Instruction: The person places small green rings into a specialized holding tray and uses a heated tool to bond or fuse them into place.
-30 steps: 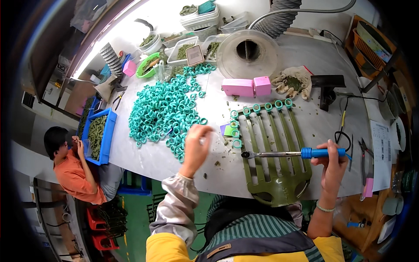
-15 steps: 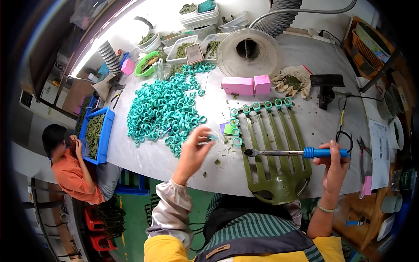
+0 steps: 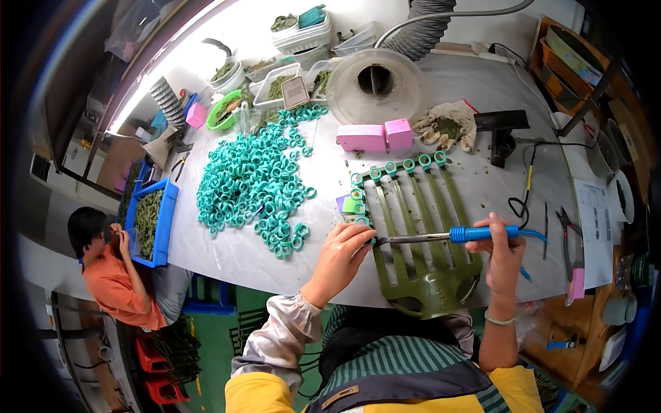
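My left hand (image 3: 339,261) pinches a teal ring, mostly hidden by its fingers, against the left bar of an olive-green pronged frame (image 3: 435,292). In my right hand (image 3: 501,258) is the blue handle of a soldering iron (image 3: 420,238). Its metal shaft points left across the frame, the tip reaching the pinched ring. Several teal rings (image 3: 409,165) sit along the frame's far ends and down its left bar. To the left lies a big heap of loose teal rings (image 3: 251,182).
Beyond the frame lie pink blocks (image 3: 361,138), a stained glove (image 3: 446,126) and a black stand (image 3: 502,122). A round clear hood (image 3: 344,89) is farther back. Pliers (image 3: 567,241) lie at right. A person in orange (image 3: 120,289) sits at left beside a blue bin (image 3: 165,213).
My left hand has moved right with the ring, from beside the heap to the frame's left bar. The soldering iron has shifted left, its tip now meeting the ring.
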`<action>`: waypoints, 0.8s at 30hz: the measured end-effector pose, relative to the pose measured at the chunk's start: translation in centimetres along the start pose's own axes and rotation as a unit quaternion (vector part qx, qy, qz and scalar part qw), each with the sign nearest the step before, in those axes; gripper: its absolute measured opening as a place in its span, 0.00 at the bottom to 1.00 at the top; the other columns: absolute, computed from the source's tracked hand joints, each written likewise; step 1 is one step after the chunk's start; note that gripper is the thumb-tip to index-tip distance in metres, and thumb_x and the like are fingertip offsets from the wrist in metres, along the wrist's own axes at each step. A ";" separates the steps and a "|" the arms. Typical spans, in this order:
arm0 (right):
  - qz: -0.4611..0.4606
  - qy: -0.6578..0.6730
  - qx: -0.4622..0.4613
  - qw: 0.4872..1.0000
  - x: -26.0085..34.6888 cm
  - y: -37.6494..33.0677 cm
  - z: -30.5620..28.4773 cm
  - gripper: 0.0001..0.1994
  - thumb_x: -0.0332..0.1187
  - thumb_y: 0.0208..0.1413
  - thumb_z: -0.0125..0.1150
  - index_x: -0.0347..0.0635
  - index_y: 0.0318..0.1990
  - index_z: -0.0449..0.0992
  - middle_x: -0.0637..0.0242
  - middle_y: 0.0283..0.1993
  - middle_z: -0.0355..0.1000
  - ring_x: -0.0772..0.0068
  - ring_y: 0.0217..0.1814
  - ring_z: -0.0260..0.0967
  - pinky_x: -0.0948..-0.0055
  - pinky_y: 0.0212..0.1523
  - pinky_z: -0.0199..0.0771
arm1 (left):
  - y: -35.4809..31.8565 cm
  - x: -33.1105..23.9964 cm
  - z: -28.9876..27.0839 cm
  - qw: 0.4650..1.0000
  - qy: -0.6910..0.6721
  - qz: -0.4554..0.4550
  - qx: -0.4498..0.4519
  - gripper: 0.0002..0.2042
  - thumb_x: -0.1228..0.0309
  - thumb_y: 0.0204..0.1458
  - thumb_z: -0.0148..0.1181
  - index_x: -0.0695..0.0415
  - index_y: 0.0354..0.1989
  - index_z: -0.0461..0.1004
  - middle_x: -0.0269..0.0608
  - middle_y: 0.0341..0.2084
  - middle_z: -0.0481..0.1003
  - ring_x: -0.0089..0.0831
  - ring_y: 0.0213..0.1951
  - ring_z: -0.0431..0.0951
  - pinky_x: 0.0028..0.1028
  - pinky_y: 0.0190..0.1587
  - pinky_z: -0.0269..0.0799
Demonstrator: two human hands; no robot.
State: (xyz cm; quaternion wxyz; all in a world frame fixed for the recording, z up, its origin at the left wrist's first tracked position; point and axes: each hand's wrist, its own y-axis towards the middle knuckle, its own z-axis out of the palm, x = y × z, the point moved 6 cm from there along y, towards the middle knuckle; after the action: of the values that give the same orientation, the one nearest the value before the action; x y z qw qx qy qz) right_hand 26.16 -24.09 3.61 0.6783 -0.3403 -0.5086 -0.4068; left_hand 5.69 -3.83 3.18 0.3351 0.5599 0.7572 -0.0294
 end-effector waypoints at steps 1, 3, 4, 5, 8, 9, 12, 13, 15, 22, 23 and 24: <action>0.001 0.000 -0.001 1.000 0.0 0.0 -0.1 0.16 0.38 0.61 0.59 0.31 0.30 0.77 0.61 0.26 0.77 0.72 0.21 0.77 0.76 0.25 0.80 | 0.0 0.1 0.1 1.000 0.000 0.000 0.001 0.13 0.76 0.50 0.64 0.58 0.46 0.78 0.42 0.44 0.77 0.42 0.46 0.74 0.36 0.50 0.70; -0.012 0.001 -0.003 1.000 0.1 0.0 -0.2 0.16 0.38 0.61 0.59 0.31 0.30 0.78 0.61 0.27 0.78 0.72 0.21 0.76 0.77 0.24 0.80 | -0.1 0.2 0.1 1.000 0.004 0.009 0.003 0.14 0.77 0.50 0.64 0.59 0.46 0.78 0.42 0.43 0.78 0.42 0.46 0.74 0.35 0.50 0.70; -0.010 0.002 -0.001 1.000 0.3 0.1 -0.5 0.16 0.38 0.61 0.59 0.31 0.30 0.78 0.61 0.27 0.78 0.72 0.21 0.76 0.77 0.24 0.80 | -0.1 0.2 0.0 1.000 0.006 0.007 0.003 0.14 0.77 0.50 0.64 0.59 0.46 0.78 0.42 0.43 0.78 0.42 0.46 0.74 0.35 0.50 0.70; -0.021 -0.026 0.001 0.999 1.0 0.2 -1.1 0.15 0.38 0.61 0.59 0.31 0.30 0.78 0.61 0.27 0.78 0.73 0.20 0.76 0.77 0.24 0.79 | -0.1 0.2 0.1 1.000 0.011 0.009 0.008 0.14 0.77 0.49 0.64 0.58 0.46 0.78 0.42 0.43 0.77 0.42 0.46 0.74 0.35 0.50 0.71; -0.030 -0.048 -0.003 0.998 2.2 0.2 -2.1 0.15 0.38 0.61 0.60 0.32 0.30 0.79 0.62 0.28 0.78 0.73 0.18 0.75 0.78 0.23 0.79 | 0.1 0.4 -0.1 1.000 0.000 0.010 0.011 0.14 0.78 0.49 0.64 0.58 0.46 0.78 0.42 0.43 0.77 0.42 0.45 0.75 0.35 0.49 0.71; -0.030 -0.047 -0.013 0.998 2.4 0.1 -2.3 0.15 0.38 0.61 0.60 0.33 0.30 0.79 0.62 0.28 0.78 0.73 0.18 0.75 0.78 0.22 0.78 | 0.3 0.5 -0.2 1.000 -0.021 0.011 0.008 0.15 0.78 0.49 0.65 0.58 0.46 0.78 0.42 0.42 0.77 0.41 0.45 0.75 0.34 0.48 0.71; -0.022 -0.032 -0.029 0.999 2.5 -0.1 -2.5 0.15 0.38 0.60 0.60 0.33 0.30 0.79 0.62 0.27 0.78 0.73 0.17 0.74 0.78 0.20 0.77 | -0.1 4.3 -3.1 0.993 -0.018 -0.089 -0.073 0.08 0.78 0.50 0.63 0.58 0.39 0.77 0.44 0.38 0.73 0.41 0.41 0.74 0.33 0.44 0.71; -0.016 -0.027 -0.035 0.999 2.6 -0.2 -2.6 0.15 0.38 0.60 0.60 0.33 0.30 0.79 0.62 0.27 0.78 0.73 0.17 0.74 0.78 0.20 0.76 | -1.0 6.7 -4.2 0.986 0.023 -0.130 -0.099 0.06 0.76 0.51 0.63 0.58 0.37 0.77 0.45 0.37 0.72 0.44 0.41 0.72 0.36 0.45 0.69; -0.015 -0.027 -0.031 0.999 2.7 -0.3 -2.3 0.15 0.38 0.60 0.61 0.33 0.30 0.79 0.61 0.27 0.78 0.73 0.17 0.74 0.78 0.19 0.76 | -3.2 10.4 -6.2 0.958 0.200 -0.148 -0.142 0.05 0.73 0.50 0.64 0.57 0.34 0.76 0.45 0.36 0.72 0.44 0.39 0.71 0.38 0.43 0.68; -0.018 -0.039 -0.020 0.999 2.4 -0.3 -2.1 0.15 0.39 0.60 0.61 0.33 0.30 0.79 0.61 0.26 0.77 0.72 0.17 0.74 0.77 0.19 0.76 | -4.6 13.8 -6.6 0.940 0.226 -0.255 -0.018 0.07 0.70 0.49 0.67 0.58 0.33 0.78 0.45 0.31 0.74 0.43 0.36 0.74 0.36 0.39 0.69; -0.018 -0.040 -0.021 0.999 2.4 -0.4 -2.1 0.15 0.39 0.60 0.61 0.33 0.30 0.79 0.61 0.26 0.77 0.72 0.17 0.74 0.77 0.19 0.76 | -4.6 13.8 -6.6 0.949 0.129 -0.286 -0.037 0.07 0.69 0.50 0.66 0.58 0.33 0.78 0.42 0.28 0.76 0.37 0.33 0.75 0.33 0.37 0.70; -0.021 -0.040 -0.023 0.999 2.5 -0.4 -2.1 0.15 0.39 0.60 0.61 0.33 0.29 0.79 0.62 0.26 0.77 0.72 0.17 0.74 0.77 0.19 0.76 | -4.7 13.8 -6.4 0.947 0.030 -0.314 -0.057 0.07 0.69 0.52 0.66 0.59 0.33 0.78 0.40 0.26 0.77 0.32 0.30 0.77 0.30 0.35 0.71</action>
State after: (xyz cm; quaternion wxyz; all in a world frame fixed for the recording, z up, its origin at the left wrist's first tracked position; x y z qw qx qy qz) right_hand 27.05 -26.58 5.55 0.6408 -0.3605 -0.5330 -0.4187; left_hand -3.46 8.58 -0.86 0.3169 0.2744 0.9049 -0.0733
